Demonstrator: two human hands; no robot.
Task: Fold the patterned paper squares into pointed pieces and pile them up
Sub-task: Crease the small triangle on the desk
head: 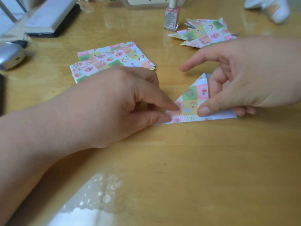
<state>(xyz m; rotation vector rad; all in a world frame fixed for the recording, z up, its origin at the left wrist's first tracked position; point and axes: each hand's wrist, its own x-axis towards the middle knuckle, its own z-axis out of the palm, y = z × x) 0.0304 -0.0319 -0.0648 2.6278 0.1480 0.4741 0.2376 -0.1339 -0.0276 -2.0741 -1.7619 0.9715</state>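
I see the left hand [130,101] pinching the left corner of the folded triangle [190,103] at centre frame, while the right hand [244,75] grips its right flap, thumb on top. It has a pastel patchwork print and a white underside. Flat squares [114,59] lie upper left, and finished pieces [205,32] are piled upper right.

A pink polish bottle [172,17] stands at the far side of the table [179,168] (glossy wood), with a grey-and-black case [48,22] and a silver gadget [11,57] at far left.

Papers on the surface [179,160]
Stack [114,57] behind left; pile [203,32] behind right, bottle [171,17] beside; triangle [190,103] centre
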